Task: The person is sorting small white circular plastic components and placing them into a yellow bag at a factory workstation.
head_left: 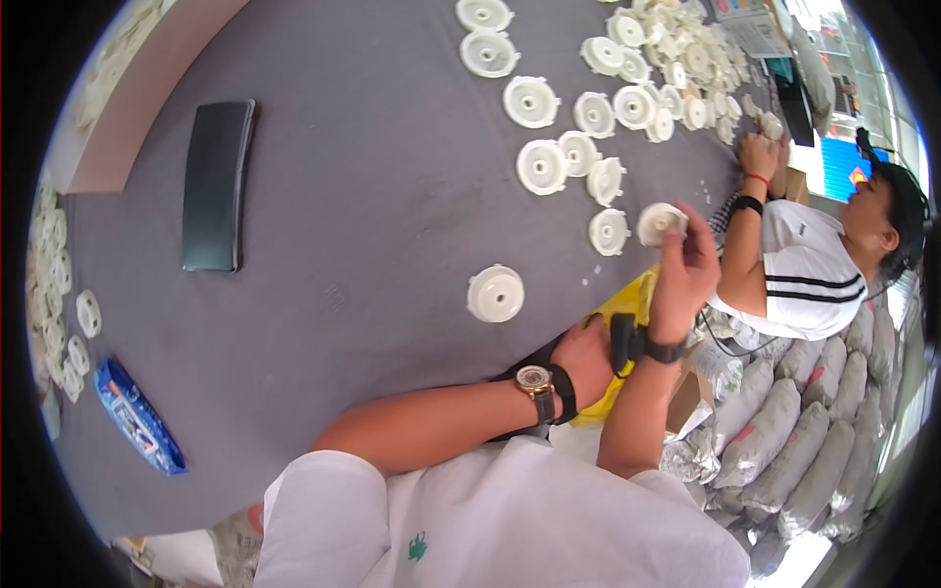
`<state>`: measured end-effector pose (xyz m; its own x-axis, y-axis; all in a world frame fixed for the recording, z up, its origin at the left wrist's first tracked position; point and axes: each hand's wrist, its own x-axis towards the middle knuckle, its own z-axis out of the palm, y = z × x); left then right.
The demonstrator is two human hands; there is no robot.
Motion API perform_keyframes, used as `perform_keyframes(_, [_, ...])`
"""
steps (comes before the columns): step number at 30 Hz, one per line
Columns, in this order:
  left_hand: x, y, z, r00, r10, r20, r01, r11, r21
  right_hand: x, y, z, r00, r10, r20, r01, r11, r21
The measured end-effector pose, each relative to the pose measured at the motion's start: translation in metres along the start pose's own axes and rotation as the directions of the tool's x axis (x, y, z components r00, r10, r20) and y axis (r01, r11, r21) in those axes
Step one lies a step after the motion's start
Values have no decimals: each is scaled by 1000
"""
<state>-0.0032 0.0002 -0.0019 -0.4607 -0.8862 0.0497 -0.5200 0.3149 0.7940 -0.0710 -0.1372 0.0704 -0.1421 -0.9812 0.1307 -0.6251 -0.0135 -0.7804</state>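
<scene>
My right hand (690, 263) is raised over the table's right edge, pinching a round white plastic part (659, 224) with a hub in its middle. My left hand (585, 361) is low at the table's edge, beside a yellow bag (629, 392). Its fingers are mostly hidden behind the black band and device on my right wrist, so what they hold does not show. One white plastic cap (496, 294) lies alone on the grey tabletop (372, 225), left of my hands. Beyond my right hand, more round white parts (609, 232) lie scattered.
A heap of white parts (686, 49) covers the far right. A co-worker (799, 265) handles parts there. At left are a dark curved panel (215, 186), a blue packet (139, 416) and more white pieces (57, 284). Filled grey sacks (784, 431) are stacked at right.
</scene>
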Motion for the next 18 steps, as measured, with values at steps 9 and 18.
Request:
perform_keyframes(9, [-10, -6, 14, 983, -99, -154, -31, 738, -674, -34, -67, 30, 734, -224, 641, 274, 961, 21])
perform_keyframes(18, [-2, 2, -4, 994, 27, 104, -38, 993, 110, 32, -38, 46, 851, -279, 445, 448, 828, -337])
